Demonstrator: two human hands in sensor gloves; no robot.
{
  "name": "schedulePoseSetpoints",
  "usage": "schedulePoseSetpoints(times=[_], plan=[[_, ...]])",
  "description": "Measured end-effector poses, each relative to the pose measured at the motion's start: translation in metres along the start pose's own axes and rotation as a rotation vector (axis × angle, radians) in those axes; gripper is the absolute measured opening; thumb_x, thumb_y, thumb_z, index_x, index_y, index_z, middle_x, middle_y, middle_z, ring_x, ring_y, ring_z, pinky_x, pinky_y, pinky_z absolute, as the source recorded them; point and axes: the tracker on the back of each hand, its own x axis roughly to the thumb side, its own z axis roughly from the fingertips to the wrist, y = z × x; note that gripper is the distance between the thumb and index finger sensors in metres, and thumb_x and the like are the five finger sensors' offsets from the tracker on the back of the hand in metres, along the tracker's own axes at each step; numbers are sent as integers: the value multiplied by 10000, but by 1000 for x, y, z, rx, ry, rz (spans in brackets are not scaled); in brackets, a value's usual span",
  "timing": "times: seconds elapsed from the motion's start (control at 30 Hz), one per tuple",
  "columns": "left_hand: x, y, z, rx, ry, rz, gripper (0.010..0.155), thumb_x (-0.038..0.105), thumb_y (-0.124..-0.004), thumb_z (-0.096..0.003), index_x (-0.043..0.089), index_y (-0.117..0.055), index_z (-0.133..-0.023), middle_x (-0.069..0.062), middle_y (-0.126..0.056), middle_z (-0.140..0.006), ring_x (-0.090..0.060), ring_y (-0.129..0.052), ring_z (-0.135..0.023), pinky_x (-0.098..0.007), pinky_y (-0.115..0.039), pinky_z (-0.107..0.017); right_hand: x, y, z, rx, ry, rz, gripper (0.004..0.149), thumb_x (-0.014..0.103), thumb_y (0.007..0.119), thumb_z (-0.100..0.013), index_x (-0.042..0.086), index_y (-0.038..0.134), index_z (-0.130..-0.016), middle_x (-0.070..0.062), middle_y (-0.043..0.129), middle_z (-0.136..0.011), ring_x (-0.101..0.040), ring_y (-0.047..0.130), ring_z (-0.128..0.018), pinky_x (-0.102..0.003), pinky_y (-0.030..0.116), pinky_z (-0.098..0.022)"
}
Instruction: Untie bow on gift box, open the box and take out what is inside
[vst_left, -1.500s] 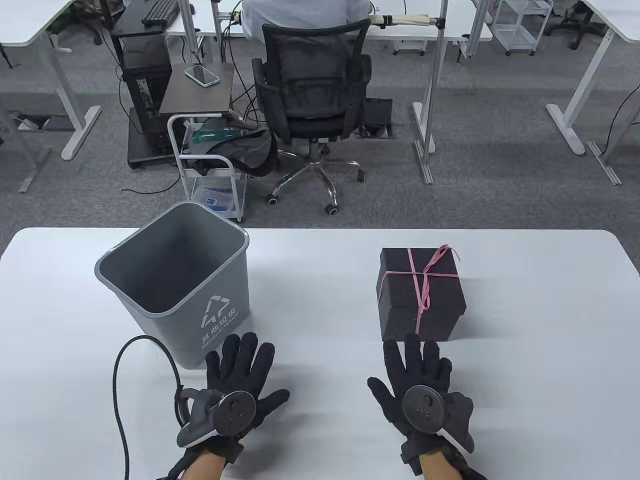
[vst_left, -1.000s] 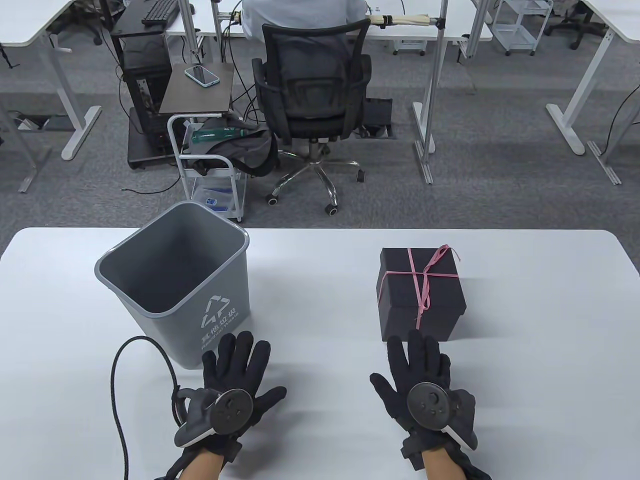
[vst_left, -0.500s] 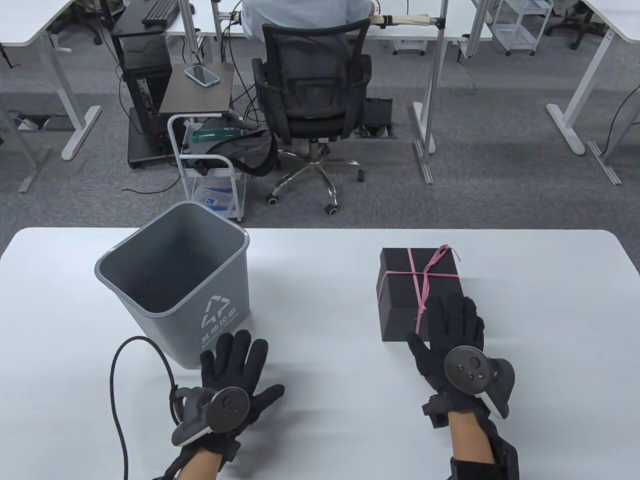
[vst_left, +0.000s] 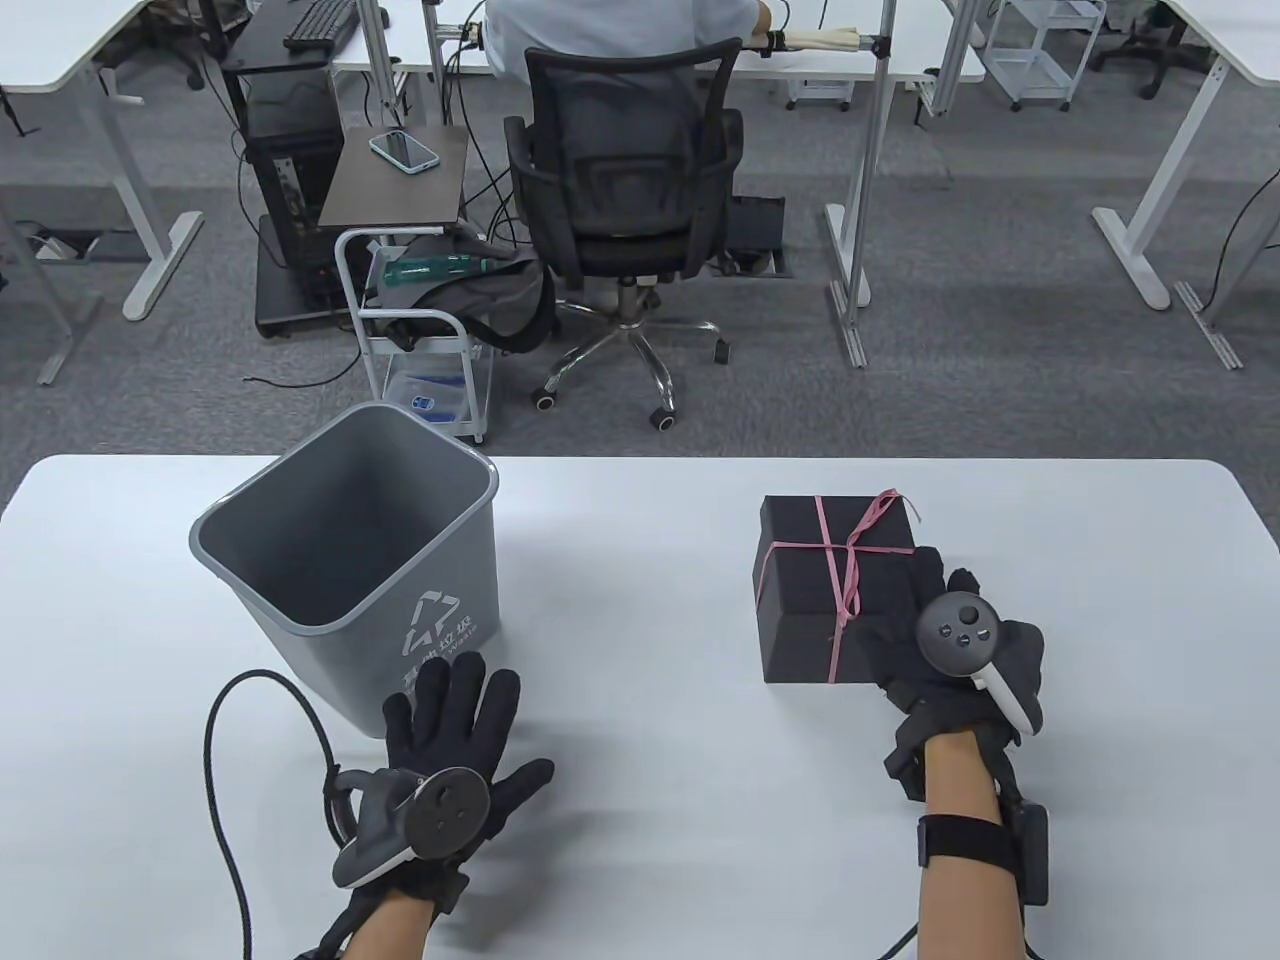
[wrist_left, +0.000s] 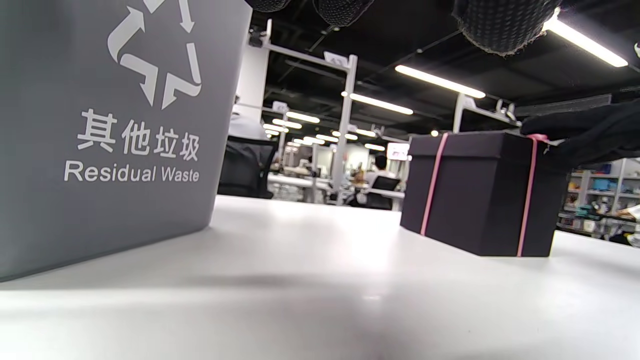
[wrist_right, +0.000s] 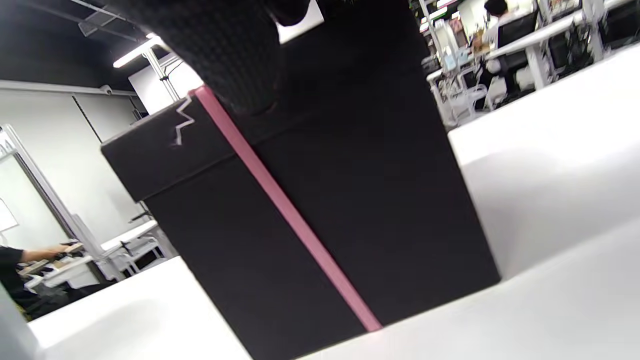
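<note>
A black gift box (vst_left: 800, 590) tied with a thin pink ribbon (vst_left: 851, 580) stands on the right half of the white table (vst_left: 650, 800); the bow knot (vst_left: 858, 545) sits on the lid. My right hand (vst_left: 915, 600) lies over the box's near right corner, fingers stretched on the lid just right of the ribbon. The left wrist view shows the box (wrist_left: 475, 190) with that right hand (wrist_left: 590, 132) flat on top. The right wrist view shows the box wall (wrist_right: 375, 200), the ribbon (wrist_right: 290, 210) and a fingertip (wrist_right: 230, 55) on the lid edge. My left hand (vst_left: 450, 710) rests flat on the table, holding nothing.
A grey waste bin (vst_left: 340, 625), marked Residual Waste (wrist_left: 100, 125), stands at the left, just beyond my left hand. A black cable (vst_left: 225, 760) loops from the left glove. Beyond the table a person sits in an office chair (vst_left: 620, 180).
My right hand has moved forward and right from the table onto the near right corner of the box lid. My left hand has slid slightly back and left, still flat.
</note>
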Motion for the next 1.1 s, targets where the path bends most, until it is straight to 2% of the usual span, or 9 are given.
schedulePoseSetpoints(times=[0.13, 0.2, 0.4, 0.83, 1.1], plan=[[2, 1, 0, -1, -3, -13, 869, 721, -611, -575, 220, -341, -1232, -211, -269, -1314, -570, -288, -1141, -766, -365, -738, -5, 8, -4, 12, -10, -11, 758, 377, 781, -584, 286, 340, -1194, -13, 199, -1246, -549, 393, -1070, -637, 374, -782], [2, 2, 1, 4, -2, -11, 868, 721, -611, -576, 220, -342, -1232, -214, -269, -1314, -571, -287, -1142, -767, -364, -737, -7, 11, -3, -47, -35, -73, 727, 362, 778, -581, 268, 396, -1192, -18, 254, -1246, -542, 457, -1048, -636, 402, -772], [0, 4, 2, 5, 7, -4, 865, 720, -606, -578, 220, -342, -1232, -212, -271, -1313, -571, -292, -1140, -766, -366, -737, -1, 17, 6, -56, -53, -47, 709, 379, 769, -594, 258, 408, -1192, -22, 273, -1243, -535, 481, -1032, -624, 422, -768], [1, 6, 10, 17, 9, -1, 864, 715, -603, -582, 210, -339, -1232, -224, -280, -1309, -575, -304, -1137, -764, -373, -736, 45, 46, 48, -67, -179, -30, 686, 401, 771, -608, 237, 444, -1188, -68, 322, -1228, -534, 539, -1000, -623, 468, -743], [3, 7, 16, 50, 7, 3, 863, 703, -616, -582, 186, -358, -1223, -252, -329, -1291, -566, -398, -1125, -738, -434, -743, 73, 63, 73, -74, -260, -7, 683, 408, 777, -605, 224, 469, -1186, -89, 358, -1221, -537, 592, -975, -625, 508, -723]])
